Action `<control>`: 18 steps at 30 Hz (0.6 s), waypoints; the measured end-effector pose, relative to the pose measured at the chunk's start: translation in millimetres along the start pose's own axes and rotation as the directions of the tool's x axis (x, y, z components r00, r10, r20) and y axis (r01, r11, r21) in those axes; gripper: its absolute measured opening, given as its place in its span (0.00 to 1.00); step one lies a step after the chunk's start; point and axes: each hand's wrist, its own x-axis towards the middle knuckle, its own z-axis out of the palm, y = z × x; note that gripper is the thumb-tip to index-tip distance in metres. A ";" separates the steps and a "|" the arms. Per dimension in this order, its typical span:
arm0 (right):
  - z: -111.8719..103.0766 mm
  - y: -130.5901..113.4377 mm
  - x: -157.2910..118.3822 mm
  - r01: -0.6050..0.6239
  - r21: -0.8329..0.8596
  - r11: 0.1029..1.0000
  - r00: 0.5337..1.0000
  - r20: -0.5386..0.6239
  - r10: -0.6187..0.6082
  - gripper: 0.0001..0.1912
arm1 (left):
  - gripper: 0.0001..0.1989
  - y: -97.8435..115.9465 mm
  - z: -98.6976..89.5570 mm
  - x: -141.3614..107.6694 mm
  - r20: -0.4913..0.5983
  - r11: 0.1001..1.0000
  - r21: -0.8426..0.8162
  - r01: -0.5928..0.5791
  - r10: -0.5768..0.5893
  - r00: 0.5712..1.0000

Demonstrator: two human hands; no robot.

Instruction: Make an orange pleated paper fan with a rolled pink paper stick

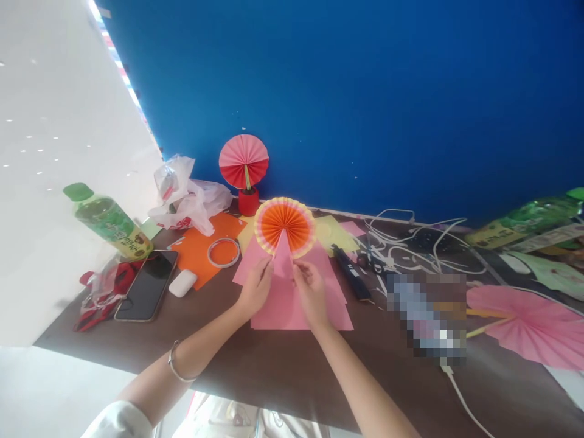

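A round pleated paper fan (292, 222), orange in the middle with a pink and yellow scalloped rim, stands spread in front of me. A narrow gap opens at its bottom, showing pink behind. My left hand (256, 286) pinches its lower left edge between thumb and fingers. On the other side, my right hand (311, 292) is closed at the lower right edge, its fingers curled. Beneath both hands lie sheets of pink paper (278, 313). Any sticks or handles inside my fingers are too small to make out.
Left are a phone (148, 286), white earbud case (183, 283), orange paper (201, 246), plastic bag (196, 201) and green-capped bottle (112, 222). A pink-and-red fan (244, 159) stands behind. Right are a black tool (351, 274), white cables (410, 243) and a pink fan (538, 325).
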 end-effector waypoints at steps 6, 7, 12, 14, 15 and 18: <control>3.1 -3.5 -5.9 -0.037 0.096 0.995 0.999 -0.004 0.038 0.16 | 0.14 -0.8 0.4 0.2 0.071 0.983 -0.167 0.075 -0.064 0.995; 3.5 -4.3 -6.3 -0.035 0.089 0.995 0.999 -0.004 0.036 0.15 | 0.14 -1.2 1.2 -0.2 0.088 0.983 -0.171 0.070 -0.056 0.995; 5.1 -5.6 -7.3 -0.037 0.065 0.997 0.999 0.012 0.036 0.14 | 0.14 -3.8 5.9 -1.0 0.111 0.993 -0.115 0.001 0.011 0.994; 5.6 -5.8 -7.6 -0.039 0.065 0.997 0.999 0.020 0.038 0.14 | 0.14 -4.4 6.5 -0.3 0.115 0.996 -0.084 -0.017 0.027 0.993; 5.7 -5.8 -7.8 -0.038 0.063 0.997 0.999 0.025 0.037 0.14 | 0.14 -4.6 6.5 0.1 0.120 0.997 -0.070 -0.027 0.035 0.992; 5.9 -5.1 -8.0 -0.032 0.051 0.998 0.999 0.035 0.030 0.14 | 0.15 -5.0 6.3 0.5 0.128 0.999 -0.034 -0.042 0.046 0.991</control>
